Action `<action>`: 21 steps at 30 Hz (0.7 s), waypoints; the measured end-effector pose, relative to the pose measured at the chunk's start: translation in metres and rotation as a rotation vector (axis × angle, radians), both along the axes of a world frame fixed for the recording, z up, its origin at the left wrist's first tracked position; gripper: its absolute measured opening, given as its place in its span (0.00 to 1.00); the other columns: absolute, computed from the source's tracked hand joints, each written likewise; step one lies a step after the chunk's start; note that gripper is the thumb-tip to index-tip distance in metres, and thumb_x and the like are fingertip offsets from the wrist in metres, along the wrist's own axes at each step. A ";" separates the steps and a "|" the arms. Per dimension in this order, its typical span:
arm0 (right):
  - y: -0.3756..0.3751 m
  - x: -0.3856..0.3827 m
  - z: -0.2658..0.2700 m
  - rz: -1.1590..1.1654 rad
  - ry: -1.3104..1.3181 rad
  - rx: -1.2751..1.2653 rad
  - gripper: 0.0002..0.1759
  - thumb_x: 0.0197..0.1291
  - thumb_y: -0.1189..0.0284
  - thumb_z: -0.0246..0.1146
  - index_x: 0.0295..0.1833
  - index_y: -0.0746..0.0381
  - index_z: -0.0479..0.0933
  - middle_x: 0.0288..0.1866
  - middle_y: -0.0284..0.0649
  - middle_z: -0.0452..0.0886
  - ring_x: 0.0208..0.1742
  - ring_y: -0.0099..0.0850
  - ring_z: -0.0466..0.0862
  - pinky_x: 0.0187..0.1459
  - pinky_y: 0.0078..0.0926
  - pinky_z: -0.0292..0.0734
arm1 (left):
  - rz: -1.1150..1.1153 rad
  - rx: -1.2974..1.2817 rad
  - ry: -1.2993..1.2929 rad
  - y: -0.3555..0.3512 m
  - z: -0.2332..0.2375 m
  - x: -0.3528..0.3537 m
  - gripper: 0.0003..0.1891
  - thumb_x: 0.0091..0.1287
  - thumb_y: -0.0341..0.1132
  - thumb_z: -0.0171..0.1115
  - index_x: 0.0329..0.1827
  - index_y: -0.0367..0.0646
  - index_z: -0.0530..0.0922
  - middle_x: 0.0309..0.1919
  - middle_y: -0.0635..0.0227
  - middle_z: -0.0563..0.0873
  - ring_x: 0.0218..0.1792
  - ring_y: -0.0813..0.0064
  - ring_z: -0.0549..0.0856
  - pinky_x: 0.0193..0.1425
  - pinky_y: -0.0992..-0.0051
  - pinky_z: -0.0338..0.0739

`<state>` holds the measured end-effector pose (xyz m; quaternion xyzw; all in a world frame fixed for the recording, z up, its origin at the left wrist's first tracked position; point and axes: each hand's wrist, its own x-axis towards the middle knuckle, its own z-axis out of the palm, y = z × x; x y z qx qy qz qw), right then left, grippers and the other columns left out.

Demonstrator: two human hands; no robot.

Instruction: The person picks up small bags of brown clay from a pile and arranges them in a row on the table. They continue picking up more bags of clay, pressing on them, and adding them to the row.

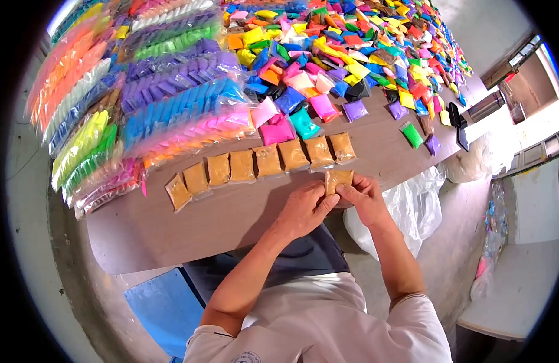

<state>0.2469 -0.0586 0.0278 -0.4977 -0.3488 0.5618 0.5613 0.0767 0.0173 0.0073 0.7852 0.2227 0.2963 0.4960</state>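
Both of my hands hold one small tan packet [338, 179] at the table's front edge. My left hand [307, 207] pinches its lower left side, and my right hand [365, 198] grips its right side with the thumb on top. Just beyond my hands, several similar tan packets [241, 166] lie side by side in a slightly curved row on the brown table [152, 233]. The row's right end packet [342, 147] is close above the held one. The undersides of my fingers are partly hidden.
Bagged rows of coloured packets [176, 78] are stacked at the left. A large heap of loose multicoloured packets [352, 54] covers the back. A black object [458, 126] lies at the right edge. Clear plastic bags [412, 209] hang beside the table, and a blue seat [164, 311] is below.
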 end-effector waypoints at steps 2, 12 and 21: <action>0.001 -0.003 0.003 -0.029 -0.036 0.018 0.13 0.69 0.73 0.64 0.53 0.70 0.81 0.45 0.35 0.85 0.44 0.21 0.83 0.48 0.23 0.79 | -0.012 -0.028 0.036 0.001 0.001 -0.001 0.18 0.75 0.44 0.56 0.45 0.35 0.79 0.40 0.52 0.83 0.43 0.49 0.83 0.48 0.59 0.78; -0.005 0.008 0.004 -0.069 -0.080 0.034 0.15 0.71 0.69 0.63 0.56 0.67 0.81 0.45 0.34 0.86 0.39 0.20 0.82 0.41 0.22 0.78 | -0.013 -0.006 0.090 0.003 -0.007 0.000 0.18 0.76 0.43 0.54 0.36 0.34 0.75 0.32 0.53 0.79 0.37 0.47 0.80 0.42 0.57 0.75; -0.002 0.054 0.018 -0.236 0.053 0.053 0.13 0.69 0.68 0.64 0.53 0.66 0.80 0.39 0.33 0.83 0.33 0.21 0.78 0.35 0.23 0.73 | 0.009 -0.050 0.027 0.002 -0.005 -0.001 0.17 0.76 0.42 0.56 0.35 0.34 0.76 0.29 0.57 0.77 0.32 0.57 0.77 0.40 0.65 0.73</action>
